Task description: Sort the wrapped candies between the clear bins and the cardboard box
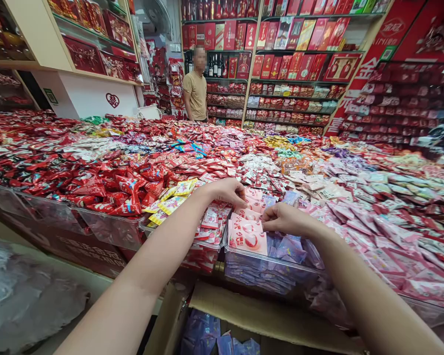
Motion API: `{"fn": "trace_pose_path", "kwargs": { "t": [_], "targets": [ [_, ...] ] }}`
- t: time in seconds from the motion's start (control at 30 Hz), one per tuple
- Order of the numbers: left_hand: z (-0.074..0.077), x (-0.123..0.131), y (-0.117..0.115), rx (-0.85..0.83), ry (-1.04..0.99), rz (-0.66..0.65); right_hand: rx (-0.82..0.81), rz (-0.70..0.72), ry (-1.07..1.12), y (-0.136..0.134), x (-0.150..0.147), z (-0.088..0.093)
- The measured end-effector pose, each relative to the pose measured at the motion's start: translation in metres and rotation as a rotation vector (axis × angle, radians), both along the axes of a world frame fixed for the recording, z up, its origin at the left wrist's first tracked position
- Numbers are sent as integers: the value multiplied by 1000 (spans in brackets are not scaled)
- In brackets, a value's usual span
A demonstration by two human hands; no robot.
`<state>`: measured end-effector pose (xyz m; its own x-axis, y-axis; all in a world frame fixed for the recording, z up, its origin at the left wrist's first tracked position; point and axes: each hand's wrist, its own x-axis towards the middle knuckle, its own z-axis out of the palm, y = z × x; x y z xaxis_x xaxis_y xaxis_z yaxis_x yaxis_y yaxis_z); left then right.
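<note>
Pink strawberry-print candy packets (pixel 246 236) lie in an overlapping row on top of purple packets (pixel 281 249) in a clear plastic bin (pixel 274 262). My left hand (pixel 227 191) reaches over the bin's far left, its fingers pinched at the edge of a pink packet towards the back of the row. From the right, my right hand (pixel 286 219) has its fingers curled closed against the right edges of the pink packets. Its fingertips are partly hidden. White-and-red packets (pixel 211 217) and yellow packets (pixel 172 199) fill the bin to the left.
An open cardboard box (pixel 266 313) with purple packets inside stands below the bins. Heaps of wrapped sweets (pixel 126 187) spread across the wide display. A person (pixel 195 93) stands behind it, before shelves of red boxes. Translucent plastic bags (pixel 29 296) lie at lower left.
</note>
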<state>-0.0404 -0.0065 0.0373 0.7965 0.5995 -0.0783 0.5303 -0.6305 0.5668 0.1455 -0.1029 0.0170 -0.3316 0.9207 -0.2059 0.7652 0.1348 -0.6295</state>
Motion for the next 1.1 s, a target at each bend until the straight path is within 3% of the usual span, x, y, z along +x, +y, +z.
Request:
{"fn": "trace_pose_path", "kwargs": {
  "t": [0.3,0.47,0.6,0.73,0.83,0.93,1.0,1.1],
  "targets": [
    [4,0,-4,38,74,28,-121,-52,56,1,-1,-3],
    [5,-1,-3,35,93,13,-34,-48,217,-1,-3,3],
    [5,0,-3,21,72,-25,-2,-95,192,-1,-4,2],
    [5,0,-2,25,63,-37,-31,-46,125,-1,2,6],
    [6,0,-2,17,49,-48,100,-127,9,-3,10,21],
    [7,-1,-3,28,36,-12,260,-207,-280,-3,16,38],
    [7,1,-3,62,8,8,279,-166,-491,0,18,43],
    [6,3,-4,146,-64,25,180,-33,-683,10,18,37]
  ]
}}
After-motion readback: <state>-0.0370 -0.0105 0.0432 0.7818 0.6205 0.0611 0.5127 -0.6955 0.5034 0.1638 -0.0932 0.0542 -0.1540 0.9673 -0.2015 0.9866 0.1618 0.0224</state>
